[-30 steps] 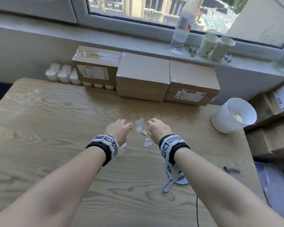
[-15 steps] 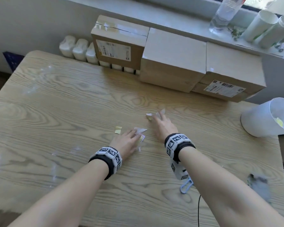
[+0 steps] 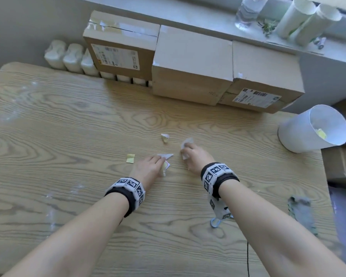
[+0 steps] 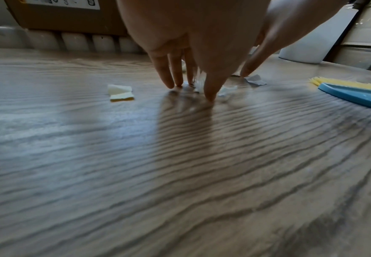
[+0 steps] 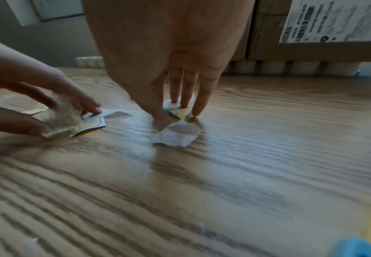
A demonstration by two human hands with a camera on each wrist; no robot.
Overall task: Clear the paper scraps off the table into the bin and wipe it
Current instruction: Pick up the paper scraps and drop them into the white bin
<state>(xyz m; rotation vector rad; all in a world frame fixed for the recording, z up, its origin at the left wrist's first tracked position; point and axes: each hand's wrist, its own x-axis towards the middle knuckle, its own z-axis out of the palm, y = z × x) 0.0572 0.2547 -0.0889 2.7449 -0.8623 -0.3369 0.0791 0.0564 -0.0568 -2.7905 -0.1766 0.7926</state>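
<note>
I am reaching both banded forearms forward, my left hand and right hand lying side by side, fingertips pointing down.

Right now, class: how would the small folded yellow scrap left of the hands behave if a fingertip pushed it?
The yellow scrap looks thin and creased, so probably very light and floppy. Lying on the smooth table, it would likely slide rather than roll, though its raised fold may catch or flip.

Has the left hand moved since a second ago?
Yes. The left hand came down from above the table and back from the cardboard boxes, now touching scraps.
</note>
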